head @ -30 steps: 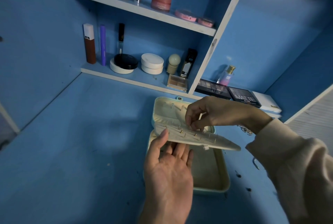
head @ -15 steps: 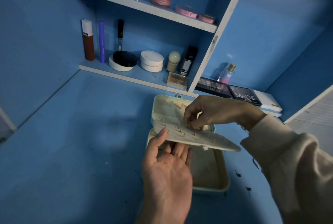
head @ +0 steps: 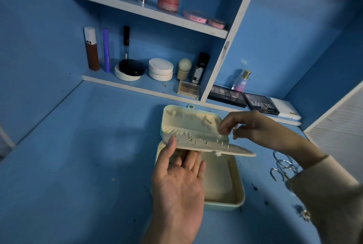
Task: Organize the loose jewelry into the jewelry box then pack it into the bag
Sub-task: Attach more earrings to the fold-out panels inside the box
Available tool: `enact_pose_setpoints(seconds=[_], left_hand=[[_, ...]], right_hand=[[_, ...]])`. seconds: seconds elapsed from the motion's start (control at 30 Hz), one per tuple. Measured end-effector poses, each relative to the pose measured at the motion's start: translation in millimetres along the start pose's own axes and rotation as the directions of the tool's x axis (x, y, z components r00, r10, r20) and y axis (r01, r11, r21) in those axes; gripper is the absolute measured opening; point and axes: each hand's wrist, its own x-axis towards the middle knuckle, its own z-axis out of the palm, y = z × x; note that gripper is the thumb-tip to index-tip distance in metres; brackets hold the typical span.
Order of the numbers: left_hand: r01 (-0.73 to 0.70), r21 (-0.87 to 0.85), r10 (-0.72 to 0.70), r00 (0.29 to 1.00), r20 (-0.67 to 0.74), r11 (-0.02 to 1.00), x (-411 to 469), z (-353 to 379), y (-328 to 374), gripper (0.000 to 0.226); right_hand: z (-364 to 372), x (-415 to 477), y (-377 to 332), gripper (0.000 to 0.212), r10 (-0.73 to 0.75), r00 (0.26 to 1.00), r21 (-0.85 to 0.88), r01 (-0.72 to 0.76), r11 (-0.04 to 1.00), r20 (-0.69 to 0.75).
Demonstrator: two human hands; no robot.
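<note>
A mint jewelry box (head: pixel 222 203) lies open on the blue desk, its cream lid (head: pixel 188 124) tilted back. A cream earring panel (head: pixel 231 149) with several small studs sticks out level over the box. My left hand (head: pixel 176 184) is palm up under the panel's left end, fingers straight beneath it and thumb at its edge. My right hand (head: pixel 249 128) hovers just right of the lid, above the panel, fingers curled and pinching a small shiny piece (head: pixel 234 127). Loose silver bangles (head: pixel 282 167) lie on the desk to the right, partly behind my sleeve.
Another small glittery piece (head: pixel 304 214) lies at the lower right by my sleeve. Behind the box, shelves (head: pixel 137 86) carry cosmetics: compacts, tubes, a perfume bottle (head: pixel 240 80) and flat palettes (head: pixel 261 104). Bare blue desk (head: pixel 78 155) stretches to the left.
My right hand has lifted off the earring panel and drawn back to the right. My left hand still supports the panel from below. The bangles have come into view.
</note>
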Motion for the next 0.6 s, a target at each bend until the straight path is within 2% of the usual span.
enact_pose_setpoints(seconds=[0.07, 0.17, 0.33, 0.43, 0.6], left_hand=[[0.008, 0.009, -0.008, 1.000, -0.015, 1.000, -1, 3, 1, 0.103], [0.009, 0.023, -0.007, 0.999, -0.051, 1.000, 0, 6, 1, 0.104], [-0.003, 0.052, 0.010, 0.992, -0.129, 0.999, -1, 13, 4, 0.105], [0.053, 0.055, -0.042, 0.982, -0.185, 0.997, 1, 19, 6, 0.078], [0.104, 0.051, -0.091, 0.973, -0.210, 0.993, 4, 22, 13, 0.055]], right_hand=[[-5, -12, 7, 0.047, 0.042, 0.998, -0.052, -0.040, 0.998, 0.045], [-3, -25, 11, 0.030, 0.094, 0.992, 0.002, -0.095, 0.996, 0.090], [3, -32, 12, 0.021, 0.108, 0.992, 0.143, -0.099, 0.985, -0.059], [5, -31, 13, 0.024, 0.122, 0.985, 0.217, -0.094, 0.972, -0.121], [7, -23, 15, 0.022, 0.171, 0.964, 0.287, -0.109, 0.952, -0.203]])
